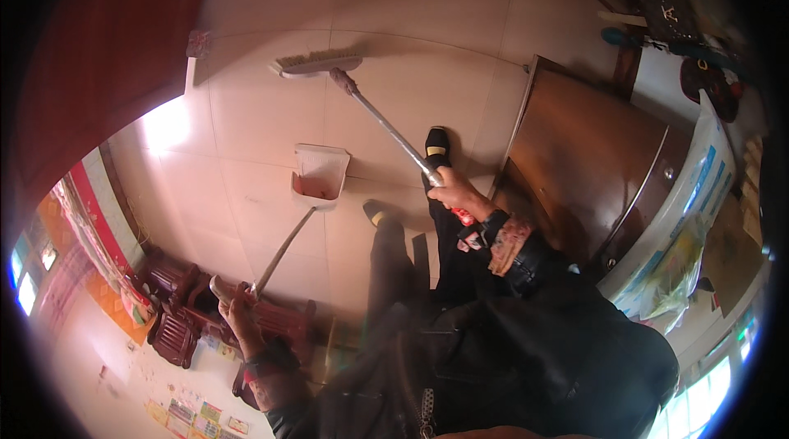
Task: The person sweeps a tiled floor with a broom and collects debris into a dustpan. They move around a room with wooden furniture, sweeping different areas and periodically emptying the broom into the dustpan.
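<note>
My right hand (453, 187) grips the metal handle (394, 134) of a broom. The broom head (317, 63), pale with light bristles, is over the tiled floor ahead of me, its bristles facing away. Dark cloth or tape is wrapped where handle and head join. My left hand (239, 309) is closed round the upper end of a long-handled dustpan's handle (283, 251). The white dustpan (320, 177) rests on the floor left of my feet. A little reddish-brown debris seems to lie in it.
A brown wooden cabinet (579, 149) stands close on my right, with plastic bags (672, 254) beside it. Dark red wooden furniture (277, 328) is at lower left. A large red panel (117, 26) fills the upper left. My shoes (437, 142) are on the floor tiles (407, 87).
</note>
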### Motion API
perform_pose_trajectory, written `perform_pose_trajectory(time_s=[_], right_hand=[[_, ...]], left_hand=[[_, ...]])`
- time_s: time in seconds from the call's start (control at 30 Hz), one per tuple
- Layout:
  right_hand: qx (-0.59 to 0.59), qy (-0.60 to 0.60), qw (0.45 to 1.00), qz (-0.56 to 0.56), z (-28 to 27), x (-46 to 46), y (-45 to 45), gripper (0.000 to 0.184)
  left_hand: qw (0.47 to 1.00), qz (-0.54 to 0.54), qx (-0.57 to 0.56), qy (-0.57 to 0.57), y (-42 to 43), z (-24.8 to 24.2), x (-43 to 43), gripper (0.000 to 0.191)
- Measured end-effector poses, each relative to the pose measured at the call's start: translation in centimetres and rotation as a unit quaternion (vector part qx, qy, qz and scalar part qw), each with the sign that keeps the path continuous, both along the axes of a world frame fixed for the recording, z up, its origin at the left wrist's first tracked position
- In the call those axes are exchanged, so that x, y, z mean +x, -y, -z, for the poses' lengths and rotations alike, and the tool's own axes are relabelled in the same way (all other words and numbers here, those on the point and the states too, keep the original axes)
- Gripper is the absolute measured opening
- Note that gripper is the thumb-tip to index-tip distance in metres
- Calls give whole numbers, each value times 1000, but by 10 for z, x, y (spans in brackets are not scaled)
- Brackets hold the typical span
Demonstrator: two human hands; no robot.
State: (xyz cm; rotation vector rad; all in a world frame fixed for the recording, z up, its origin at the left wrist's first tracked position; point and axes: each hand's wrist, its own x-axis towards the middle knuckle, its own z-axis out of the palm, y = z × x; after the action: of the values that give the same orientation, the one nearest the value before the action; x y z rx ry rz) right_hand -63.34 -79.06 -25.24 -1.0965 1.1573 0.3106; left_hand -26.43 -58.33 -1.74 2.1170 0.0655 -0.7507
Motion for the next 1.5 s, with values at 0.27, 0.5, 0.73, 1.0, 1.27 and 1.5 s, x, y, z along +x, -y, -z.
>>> perform_pose_trajectory(time_s=[0.27, 0.5, 0.73, 1.0, 1.27, 1.5], right_hand=[[-99, -103, 947, 288, 5, -82, 83, 16], [-270, 24, 955, 122, 80, -66, 102, 16], [67, -117, 977, 163, 19, 14, -84, 24], [196, 0, 941, 276, -79, -12, -100, 18], [-15, -65, 908, 413, -3, -27, -55, 16], [31, -71, 959, 274, 4, 55, -177, 17]], left_hand=[[999, -31, -19, -10, -30, 7, 8, 13], [999, -25, -29, -14, -46, 4, 9, 14], [1000, 7, -27, -10, -52, -3, 11, 16], [999, 22, -31, -1, -78, -1, 18, 18], [999, 16, -49, -18, -113, 2, 21, 19], [998, 37, -57, -16, -135, -5, 12, 19]])
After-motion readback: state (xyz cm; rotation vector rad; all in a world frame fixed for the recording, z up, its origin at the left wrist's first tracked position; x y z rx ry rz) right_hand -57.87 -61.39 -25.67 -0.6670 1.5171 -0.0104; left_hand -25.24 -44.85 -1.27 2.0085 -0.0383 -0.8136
